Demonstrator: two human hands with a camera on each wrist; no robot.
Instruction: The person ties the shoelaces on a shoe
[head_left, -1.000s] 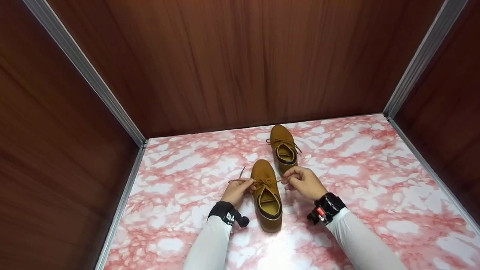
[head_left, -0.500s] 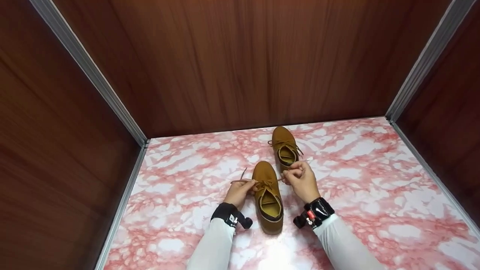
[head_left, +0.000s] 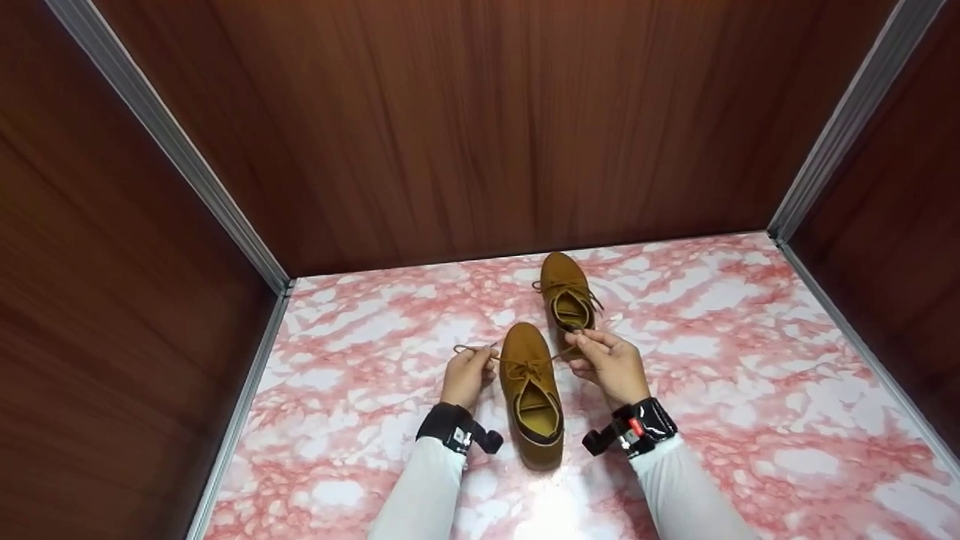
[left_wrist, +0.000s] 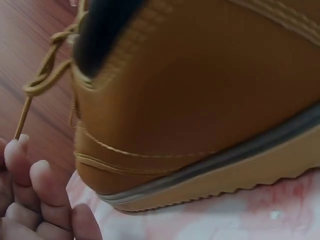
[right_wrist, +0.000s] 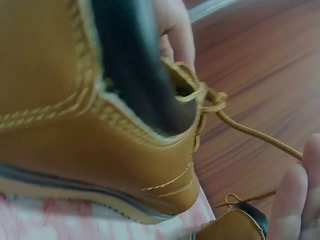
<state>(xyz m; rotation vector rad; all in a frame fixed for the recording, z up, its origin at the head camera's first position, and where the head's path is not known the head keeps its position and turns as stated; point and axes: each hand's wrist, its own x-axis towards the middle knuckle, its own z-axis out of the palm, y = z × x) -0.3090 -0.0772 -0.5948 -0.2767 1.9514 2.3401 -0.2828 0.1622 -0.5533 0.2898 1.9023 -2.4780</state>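
Note:
A tan lace-up shoe [head_left: 525,341] stands upright between my hands, toe pointing away. Its brown lace [head_left: 529,369] is knotted over the tongue, and an end stretches out to each side. My left hand [head_left: 466,375] pinches the left end, with a loop of lace showing beyond the fingertips. On the other side, my right hand [head_left: 613,366] pinches the right end between thumb and fingers. The left wrist view shows the lace knot [left_wrist: 40,85] above the left fingertips. In the right wrist view the lace [right_wrist: 260,134] runs taut from the knot to the right fingers.
A matching shoe [head_left: 561,271], its lace tied in a bow, stands behind and slightly right, its heel close to my right hand. The surface [head_left: 360,405] is red-and-white marbled. Dark wood panels [head_left: 465,135] with grey metal corner strips enclose the back and sides.
My left hand has shifted from beside the knot outward to the left, and more lace shows between it and the shoe. My right hand moved inward, then slightly back out, still pinching its end.

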